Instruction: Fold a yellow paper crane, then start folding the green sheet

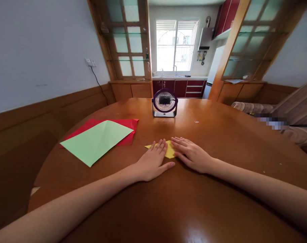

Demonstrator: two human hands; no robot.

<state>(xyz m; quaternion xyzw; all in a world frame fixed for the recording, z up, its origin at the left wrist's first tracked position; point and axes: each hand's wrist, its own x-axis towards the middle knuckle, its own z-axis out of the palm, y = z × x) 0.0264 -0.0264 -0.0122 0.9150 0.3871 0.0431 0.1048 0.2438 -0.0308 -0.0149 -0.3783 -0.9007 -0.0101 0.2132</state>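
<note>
A small piece of folded yellow paper (170, 152) lies flat on the brown wooden table (153, 209). My left hand (153, 162) rests flat over its left part, fingers stretched forward and thumb out to the right. A pointed yellow tip shows past the fingers on the left. From the other side my right hand (190, 153) lies with its fingertips on the paper's right edge, fingers extended and the thumb a little apart. Both hands cover much of the paper, so its full shape is hidden.
Left of my hands, a light green sheet (97, 141) lies over red paper (133, 136). A small purple fan (164, 103) stands toward the far side of the table. A striped sofa (300, 114) is at the right, and a white scrap (196, 122) lies beyond my right hand.
</note>
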